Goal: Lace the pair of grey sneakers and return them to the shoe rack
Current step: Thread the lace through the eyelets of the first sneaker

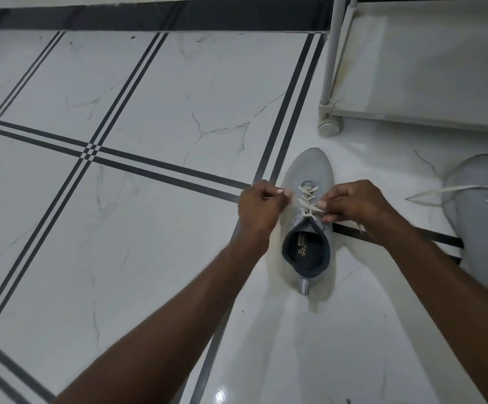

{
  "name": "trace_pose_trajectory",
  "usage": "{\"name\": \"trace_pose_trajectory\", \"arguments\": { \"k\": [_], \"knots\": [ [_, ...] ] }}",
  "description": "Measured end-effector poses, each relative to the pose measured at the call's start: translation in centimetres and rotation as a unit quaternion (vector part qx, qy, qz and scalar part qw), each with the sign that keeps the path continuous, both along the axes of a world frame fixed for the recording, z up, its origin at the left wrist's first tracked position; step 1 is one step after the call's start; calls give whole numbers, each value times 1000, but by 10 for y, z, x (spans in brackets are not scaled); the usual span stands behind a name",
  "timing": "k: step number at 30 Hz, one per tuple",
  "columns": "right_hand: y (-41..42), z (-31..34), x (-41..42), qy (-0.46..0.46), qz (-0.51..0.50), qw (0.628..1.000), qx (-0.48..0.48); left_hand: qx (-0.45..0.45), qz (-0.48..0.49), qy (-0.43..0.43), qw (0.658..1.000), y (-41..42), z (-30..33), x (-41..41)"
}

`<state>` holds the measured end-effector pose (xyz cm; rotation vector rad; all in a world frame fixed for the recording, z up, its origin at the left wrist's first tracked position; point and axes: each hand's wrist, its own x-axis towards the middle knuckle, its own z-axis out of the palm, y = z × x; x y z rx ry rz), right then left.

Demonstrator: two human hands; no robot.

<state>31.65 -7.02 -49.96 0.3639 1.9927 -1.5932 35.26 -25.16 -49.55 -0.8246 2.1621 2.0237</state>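
A grey sneaker (306, 170) stands on the tiled floor, toe pointing away from me, its dark opening towards me. White lace (306, 196) crosses its eyelets. My left hand (258, 207) is closed at the shoe's left side, pinching one lace end. My right hand (356, 204) is closed at the right side, pinching the other lace end near the top eyelets. The second grey sneaker (476, 205) lies at the right edge, with loose white lace (441, 192) trailing to its left.
A white shoe rack (429, 68) on a castor wheel (328, 126) stands at the top right, its lower shelf bare. White marble-pattern floor tiles with dark double stripes (120, 112) fill the left side. A dark skirting runs along the far wall.
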Motion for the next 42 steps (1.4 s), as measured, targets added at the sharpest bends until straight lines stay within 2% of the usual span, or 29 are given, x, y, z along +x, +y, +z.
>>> {"name": "trace_pose_trajectory", "arguments": {
  "k": [3, 5, 12, 22, 28, 31, 35, 39, 42],
  "knots": [
    [5, -2, 6, 69, -14, 989, 132, 67, 49, -55, 995, -15, -1, 1],
    [6, -4, 13, 105, -16, 974, 202, 78, 64, -90, 991, -18, -5, 7],
    [2, -8, 31, 132, -13, 947, 292, 79, 88, -141, 983, -26, -9, 12],
    [0, -16, 33, 137, -13, 948, 288, 87, 111, -140, 980, -30, -13, 7],
    [2, -21, 27, 161, 91, 933, 308, 108, 1, -83, 991, -33, -14, 14],
    [3, -21, 23, 169, 115, 926, 316, 147, -8, -96, 985, -34, -13, 9],
    [10, -16, 19, 193, 136, 936, 260, 215, -9, -124, 969, -29, -12, 6],
    [14, -13, 5, 235, 166, 919, 269, 309, 13, -132, 942, -26, -9, 3],
    [16, -18, 4, 228, 184, 914, 280, 318, 18, -127, 939, -28, -9, 1]
  ]
}}
